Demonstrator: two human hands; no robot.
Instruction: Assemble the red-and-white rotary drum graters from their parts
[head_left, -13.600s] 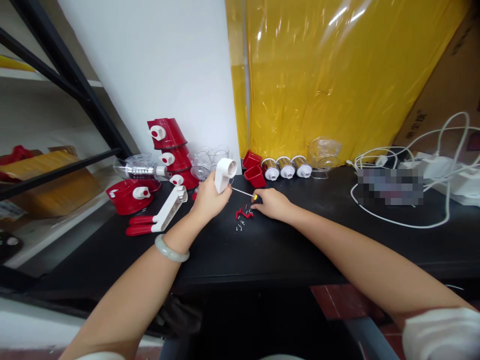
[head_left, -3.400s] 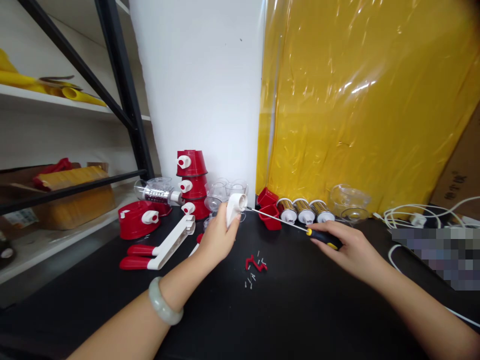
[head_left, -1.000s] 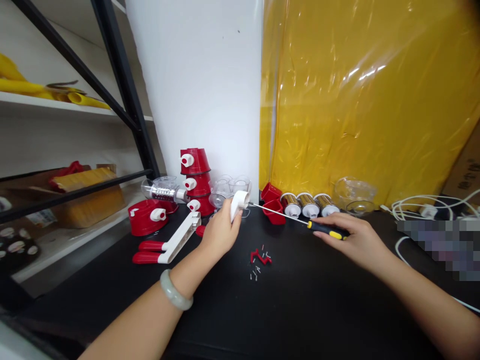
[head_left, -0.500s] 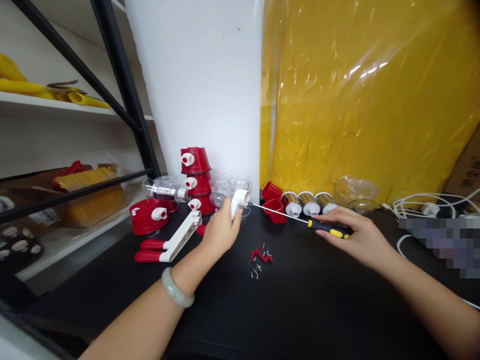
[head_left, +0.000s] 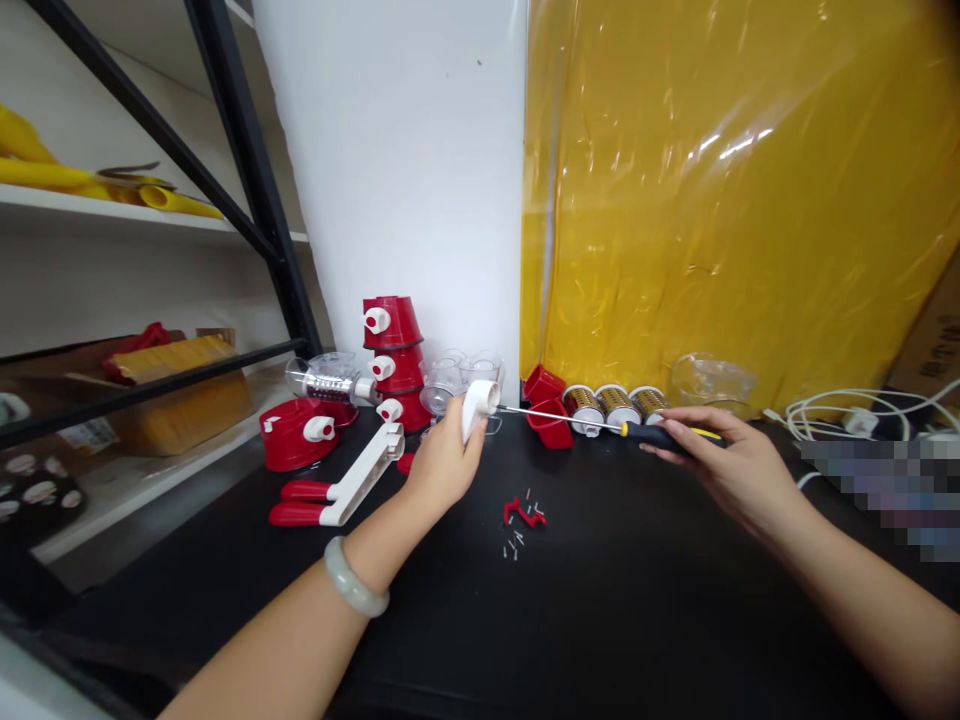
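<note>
My left hand (head_left: 442, 460) is closed round a white crank handle (head_left: 478, 405), its round end pointing right; a bit of red shows behind the hand. In my right hand (head_left: 720, 455) is a screwdriver (head_left: 660, 436) with a black and yellow grip, held between thumb and fingers. Its long shaft reaches left, and the tip meets the handle's round end; whether a screw sits there is hidden. On the black table below lie a red bent plastic piece (head_left: 534, 518) and several small screws (head_left: 514, 546).
Two more crank handles (head_left: 360, 478) with red grips lie left. Behind them are stacked red housings (head_left: 399, 368), another red housing (head_left: 289, 435) and clear plastic parts (head_left: 442, 380). Grater drums (head_left: 619, 408), red boxes (head_left: 551, 425) and white cables (head_left: 847, 410) line the back. A shelf rack (head_left: 277, 240) stands left.
My right hand has shifted slightly right and turned the screwdriver's grip, so its yellow patch now faces up. The shaft lies a little flatter. My left hand and the crank handle have hardly moved.
</note>
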